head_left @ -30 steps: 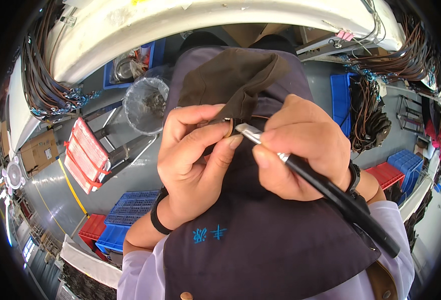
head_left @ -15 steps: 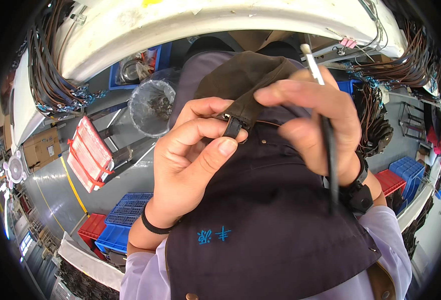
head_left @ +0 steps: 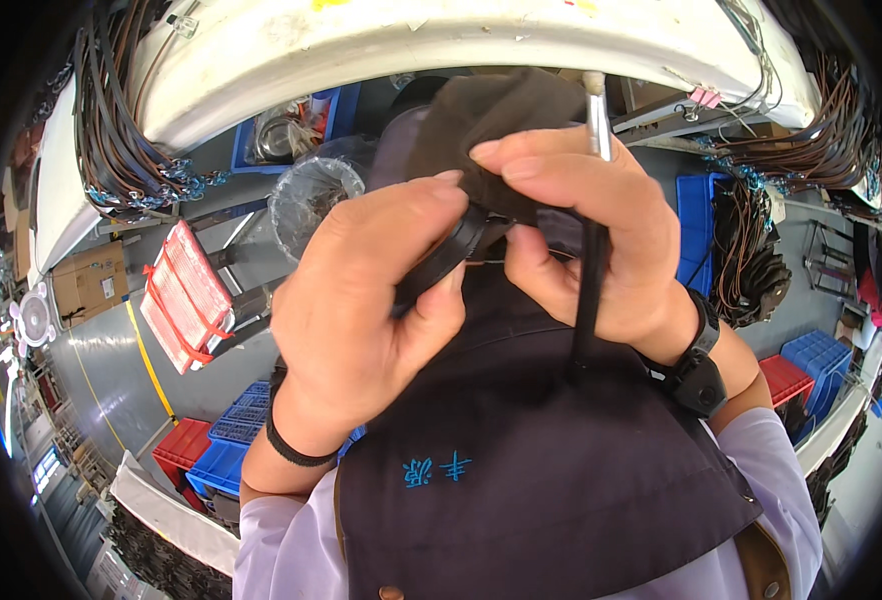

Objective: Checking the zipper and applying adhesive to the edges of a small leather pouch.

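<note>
A dark brown cloth piece (head_left: 516, 108) is held up before my apron, its full shape not clear. My left hand (head_left: 346, 285) is closed, thumb and fingers pinching a black strap (head_left: 439, 264) at the cloth's near edge. Closed too, my right hand (head_left: 626, 225) grips the cloth with thumb and fingertips, close beside the left fingers. A thin brush (head_left: 589, 285) with a black handle, silver collar and pale tip stays tucked in that hand, tip upward. Fingers hide where strap and cloth meet.
Beyond my hands runs a white worktable (head_left: 441, 45). Brown straps with metal clips hang at left (head_left: 111, 130) and right (head_left: 796, 125). A plastic-lined bin (head_left: 286, 215) and blue crate (head_left: 696, 235) stand below. At left is a red-tied pale bundle (head_left: 186, 300).
My right hand has moved left and taken hold of the cloth, its brush moving along. My left hand has turned, its back now upward, and the cloth has shifted slightly away.
</note>
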`<state>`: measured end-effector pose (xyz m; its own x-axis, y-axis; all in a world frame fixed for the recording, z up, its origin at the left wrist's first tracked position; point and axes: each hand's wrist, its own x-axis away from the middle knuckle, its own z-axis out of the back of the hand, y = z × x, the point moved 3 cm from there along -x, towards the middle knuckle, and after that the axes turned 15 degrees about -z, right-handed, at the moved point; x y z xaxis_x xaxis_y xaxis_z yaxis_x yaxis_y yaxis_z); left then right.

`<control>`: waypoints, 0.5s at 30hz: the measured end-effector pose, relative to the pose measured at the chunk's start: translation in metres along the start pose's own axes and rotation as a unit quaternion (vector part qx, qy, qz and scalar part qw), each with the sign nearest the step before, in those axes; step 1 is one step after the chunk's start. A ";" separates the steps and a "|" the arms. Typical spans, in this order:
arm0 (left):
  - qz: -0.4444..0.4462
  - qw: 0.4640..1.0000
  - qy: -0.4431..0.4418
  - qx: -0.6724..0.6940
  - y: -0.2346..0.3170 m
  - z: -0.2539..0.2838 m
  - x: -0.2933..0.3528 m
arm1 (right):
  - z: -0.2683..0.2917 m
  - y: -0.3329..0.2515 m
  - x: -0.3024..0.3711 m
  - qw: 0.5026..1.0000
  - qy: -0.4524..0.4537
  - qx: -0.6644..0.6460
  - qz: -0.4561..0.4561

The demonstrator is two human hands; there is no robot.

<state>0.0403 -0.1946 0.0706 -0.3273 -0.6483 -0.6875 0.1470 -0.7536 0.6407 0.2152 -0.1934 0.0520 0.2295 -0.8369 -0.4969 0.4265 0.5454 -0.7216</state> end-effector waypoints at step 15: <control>0.218 0.903 -0.234 0.286 -0.030 0.003 -0.036 | 0.008 -0.009 0.014 0.965 -0.090 -0.208 -0.130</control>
<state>0.0447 -0.1485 0.0778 -0.7335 -0.6519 -0.1921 -0.1047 -0.1708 0.9797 0.2221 -0.2105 0.0553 0.3272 -0.9218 -0.2081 0.1106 0.2561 -0.9603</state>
